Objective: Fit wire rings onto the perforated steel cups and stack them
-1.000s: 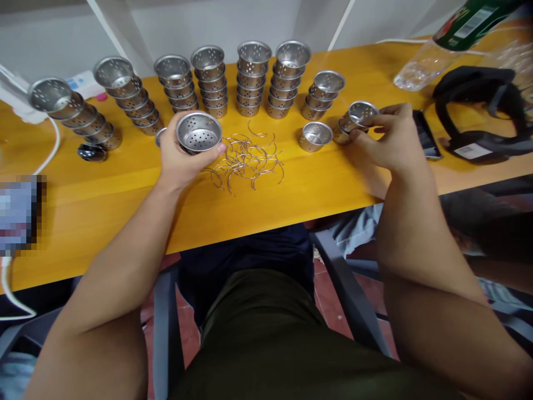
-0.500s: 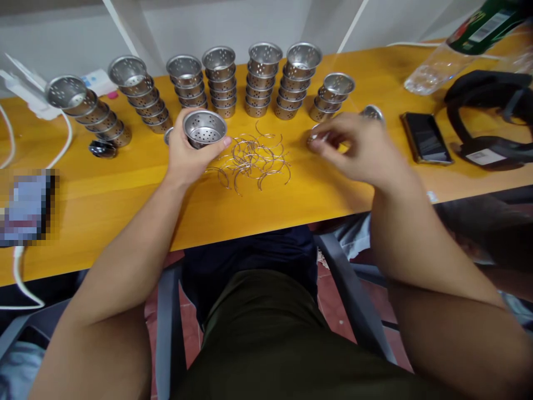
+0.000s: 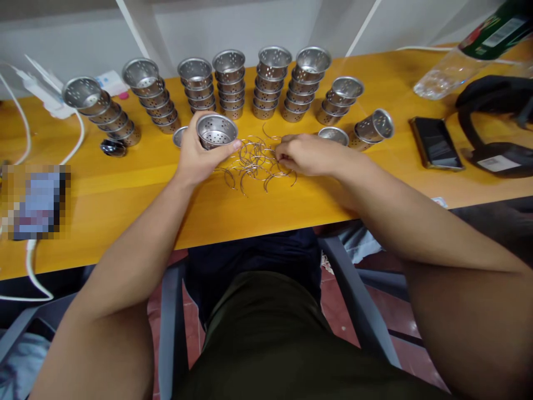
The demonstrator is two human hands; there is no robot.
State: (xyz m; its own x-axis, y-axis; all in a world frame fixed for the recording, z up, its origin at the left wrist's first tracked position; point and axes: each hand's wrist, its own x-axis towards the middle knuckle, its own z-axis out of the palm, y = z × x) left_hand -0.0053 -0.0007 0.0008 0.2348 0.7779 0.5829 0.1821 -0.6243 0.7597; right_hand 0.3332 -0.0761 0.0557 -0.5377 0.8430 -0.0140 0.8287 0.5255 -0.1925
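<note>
Silvery metal forms the perforated cup [image 3: 217,133], mouth up in your left hand [image 3: 192,154], your thumb and fingers clamped around its side. Just to its right, thin curved wires [image 3: 253,158] lie in a loose tangle on the yellow-orange table [image 3: 233,214]. Your right hand [image 3: 306,154] is at the tangle's right edge, fingers bent and close together; whether they pinch a wire, I cannot tell. Beyond your right wrist are a short cup [image 3: 333,135] and a tilted cup [image 3: 372,126]. Farther back stand cup stacks [image 3: 266,95]; a phone [image 3: 436,142] lies off to your right.
</note>
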